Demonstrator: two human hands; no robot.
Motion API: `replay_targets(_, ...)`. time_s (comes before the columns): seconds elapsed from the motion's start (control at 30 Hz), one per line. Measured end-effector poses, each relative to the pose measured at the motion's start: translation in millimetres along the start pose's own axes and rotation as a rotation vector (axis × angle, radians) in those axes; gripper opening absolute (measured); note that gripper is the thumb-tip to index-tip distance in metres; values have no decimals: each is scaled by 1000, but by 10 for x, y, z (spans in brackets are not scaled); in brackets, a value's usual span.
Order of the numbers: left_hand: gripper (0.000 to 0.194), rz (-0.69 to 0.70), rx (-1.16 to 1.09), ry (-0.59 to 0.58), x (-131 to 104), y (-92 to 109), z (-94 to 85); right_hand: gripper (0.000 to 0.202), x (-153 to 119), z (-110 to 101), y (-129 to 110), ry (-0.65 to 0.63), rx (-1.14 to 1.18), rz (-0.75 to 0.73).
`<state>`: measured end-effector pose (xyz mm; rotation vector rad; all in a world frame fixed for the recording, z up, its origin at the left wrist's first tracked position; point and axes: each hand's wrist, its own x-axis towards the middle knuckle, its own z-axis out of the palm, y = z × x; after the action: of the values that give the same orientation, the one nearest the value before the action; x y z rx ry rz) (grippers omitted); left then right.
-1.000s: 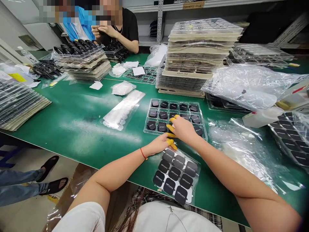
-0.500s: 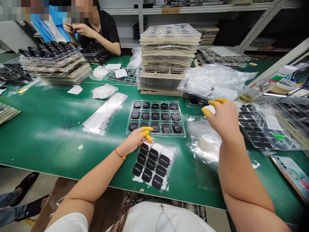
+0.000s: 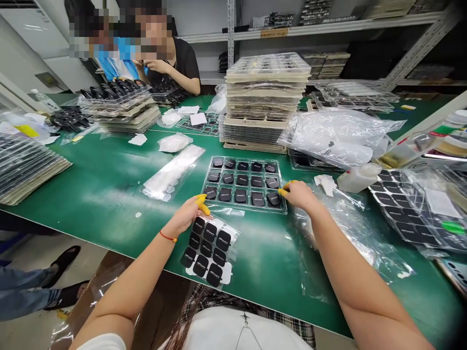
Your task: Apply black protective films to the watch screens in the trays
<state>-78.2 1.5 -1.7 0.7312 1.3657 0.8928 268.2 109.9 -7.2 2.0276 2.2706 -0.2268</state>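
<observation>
My left hand [image 3: 188, 214], with yellow finger cots on its tips, pinches the upper edge of a clear bag or sheet [image 3: 228, 228] bearing rows of black square pads with white lettering. The sheet hangs tilted over the table's front edge. My right hand [image 3: 297, 194], also in yellow finger cots, is at the near right corner of a clear compartment tray [image 3: 246, 208]. Its fingertips are a little apart, beside a black square piece [image 3: 273, 198] in the corner compartment. Each visible compartment holds a similar black square piece.
A tall stack of trays [image 3: 264, 102] stands behind the compartment tray. Round white stickers [image 3: 173, 172] lie to its left. Plastic bags [image 3: 350, 233], a white bottle [image 3: 359, 178] and a tray of black pieces [image 3: 399, 209] are on the right. Two people sit across the table.
My right hand has moved left and down from beside the plastic bag to the compartment tray's right edge. My left hand still holds the sheet, now farther left of the tray. The view has shifted.
</observation>
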Motion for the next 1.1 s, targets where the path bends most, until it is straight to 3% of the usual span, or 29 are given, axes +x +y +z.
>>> replay_targets(0.17, 70, -10, 114, -44, 212, 112, 72, 35, 9, 87, -49, 16, 85, -14)
replay_targets(0.27, 73, -11, 108, -74, 315, 190, 130, 28, -3, 107, -76, 50, 177, 5)
replay_targets(0.4, 54, 21, -15, -93, 235, 221, 153, 21, -2, 107, -115, 127, 380, 55)
replay_targets(0.53, 27, -57, -161, -214, 25, 41, 260, 17, 15, 45, -110, 138, 763, 124)
replay_targets(0.7, 23, -231, -212, -410, 50, -270, 552, 6, -22, -61, -178, -28, 1306, 198)
replay_targets(0.83, 32, -178, -215, -514, 238, -324, 739, 18, -168, -153, -403, -275, 1545, 192)
replay_targets(0.93, 27, -112, -208, -602, 333, -340, 855, 19, -366, -275, -601, -401, 1616, 153)
replay_targets(1.0, 23, -77, -200, -635, 372, -359, 920, 18, -533, -402, -693, -392, 1670, 139)
replay_targets(1.1, 26, 43, -197, -588, 415, -353, 963, 17, -766, -682, -765, -286, 1754, 151)
